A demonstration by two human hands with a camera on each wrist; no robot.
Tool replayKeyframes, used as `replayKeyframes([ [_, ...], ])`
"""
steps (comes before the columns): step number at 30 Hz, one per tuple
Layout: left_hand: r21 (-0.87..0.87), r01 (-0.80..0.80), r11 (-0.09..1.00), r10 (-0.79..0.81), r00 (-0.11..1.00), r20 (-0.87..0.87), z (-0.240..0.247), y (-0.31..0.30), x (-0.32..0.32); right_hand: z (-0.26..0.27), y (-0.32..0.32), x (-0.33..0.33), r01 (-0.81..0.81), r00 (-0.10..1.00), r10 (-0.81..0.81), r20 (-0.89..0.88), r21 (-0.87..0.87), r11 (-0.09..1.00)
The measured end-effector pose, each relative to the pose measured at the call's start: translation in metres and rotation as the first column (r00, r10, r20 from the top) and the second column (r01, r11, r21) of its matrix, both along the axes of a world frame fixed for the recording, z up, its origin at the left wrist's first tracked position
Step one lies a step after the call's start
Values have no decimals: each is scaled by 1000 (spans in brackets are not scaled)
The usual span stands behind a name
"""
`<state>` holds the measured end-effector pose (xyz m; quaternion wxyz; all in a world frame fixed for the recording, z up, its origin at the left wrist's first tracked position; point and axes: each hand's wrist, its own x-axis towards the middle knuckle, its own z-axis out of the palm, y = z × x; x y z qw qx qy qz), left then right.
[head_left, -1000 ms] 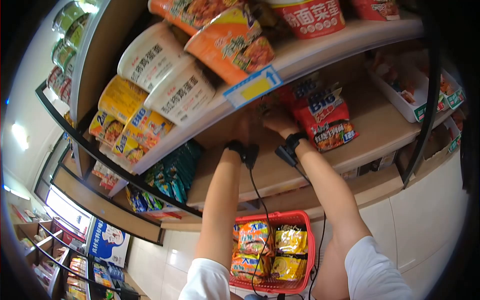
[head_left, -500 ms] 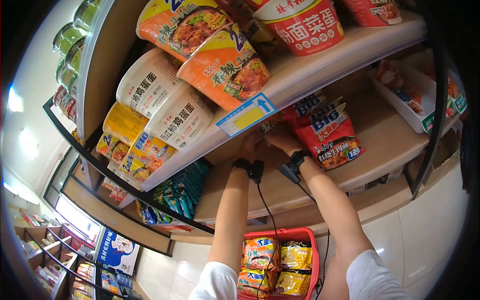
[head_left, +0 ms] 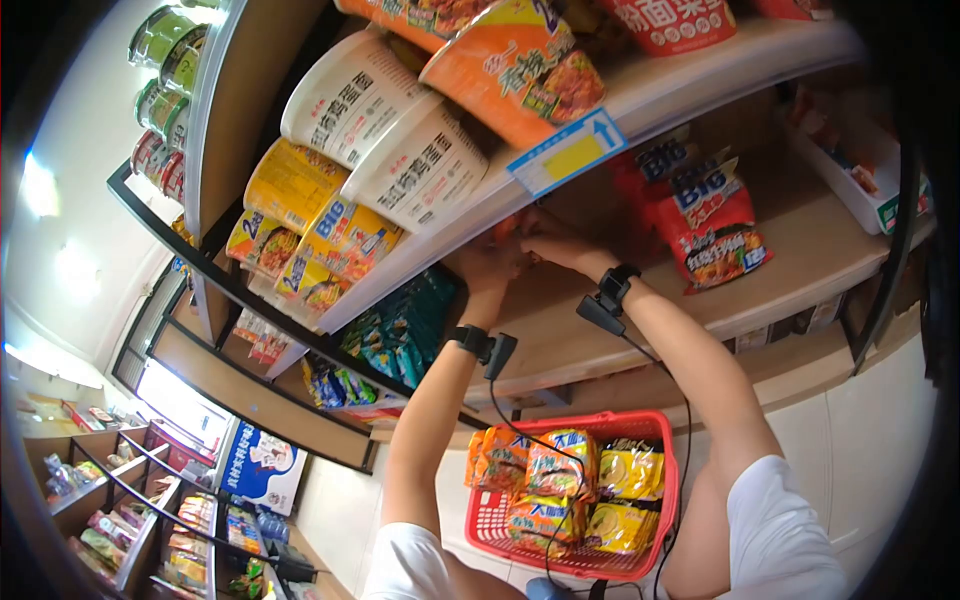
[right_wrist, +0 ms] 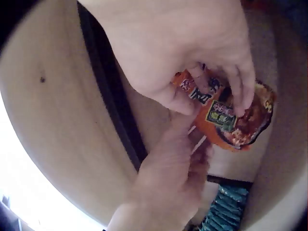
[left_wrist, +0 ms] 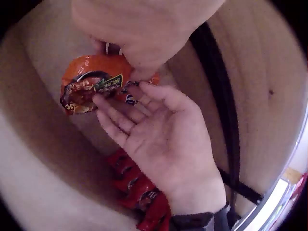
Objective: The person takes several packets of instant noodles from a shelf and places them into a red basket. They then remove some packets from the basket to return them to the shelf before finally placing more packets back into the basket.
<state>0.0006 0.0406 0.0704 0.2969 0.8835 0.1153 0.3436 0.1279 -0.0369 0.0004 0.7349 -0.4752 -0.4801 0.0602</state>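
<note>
On the lower shelf board (head_left: 640, 310), both hands meet around an orange instant-noodle packet (left_wrist: 98, 65). My left hand (head_left: 485, 270) grips its edge; part of those fingers is hidden behind the wrapper in the left wrist view. The right hand (left_wrist: 166, 130), palm showing, rests loosely spread fingertips on the printed front. Seen from the right wrist, the right hand (right_wrist: 192, 48) covers part of the packet's lettering, with the left hand (right_wrist: 168, 168) below. To the right stand red noodle packets (head_left: 715, 215).
A red basket (head_left: 488, 530) on the floor holds orange packets (head_left: 560, 462) and yellow packets (head_left: 632, 472). Overhead, a shelf edge with a price tag (head_left: 568, 152) carries noodle tubs (head_left: 420, 165). Teal packets (head_left: 405, 330) are at the left, a white tray (head_left: 850, 185) at the right.
The head view has shifted and shows more of the basket. My hands have moved left, away from the red packets, and the orange packet now shows between them.
</note>
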Motion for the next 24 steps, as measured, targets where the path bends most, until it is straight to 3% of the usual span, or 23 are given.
replayKeyframes([
  [1, 51, -78, 996, 79, 997, -20, 7, 9, -17, 11, 4, -19, 18, 997, -20, 71, 27, 999],
  [3, 146, -118, 982, 105, 990, 98, 1, 63, -49, 32, -3, -55, 98, 973, -73, 219, -102, 990],
  [5, 32, -119, 992, 114, 986, 124, 9, 68, -104, 53, -4, -86, 114, 934, -6, 357, -281, 953],
  [7, -174, -151, 973, 167, 982, 82, 13, 73, -153, 50, 12, -114, 21, 958, 77, 277, -336, 942],
  [9, -209, -264, 942, 263, 964, -32, 10, 75, -198, 55, 22, -133, -36, 884, 240, 402, -454, 890],
  [11, -285, -310, 907, 302, 951, -72, 1, 64, -236, 43, 35, -154, -29, 821, 297, 487, -485, 874],
  [12, -361, -291, 886, 275, 956, -98, -11, 68, -254, 44, 34, -168, -61, 814, 389, 431, -603, 795],
  [15, -316, -358, 878, 326, 933, -153, -53, 74, -293, 28, 41, -204, -79, 719, 547, 428, -732, 677],
  [19, -341, -380, 860, 306, 918, -252, -87, 82, -323, -11, 65, -238, -73, 677, 583, 449, -747, 661],
  [22, -354, -366, 861, 290, 924, -249, -87, 80, -338, -18, 68, -253, -69, 678, 574, 460, -737, 672],
  [24, -349, -344, 872, 282, 935, -216, -89, 84, -349, -19, 73, -262, -113, 681, 618, 392, -778, 618],
])
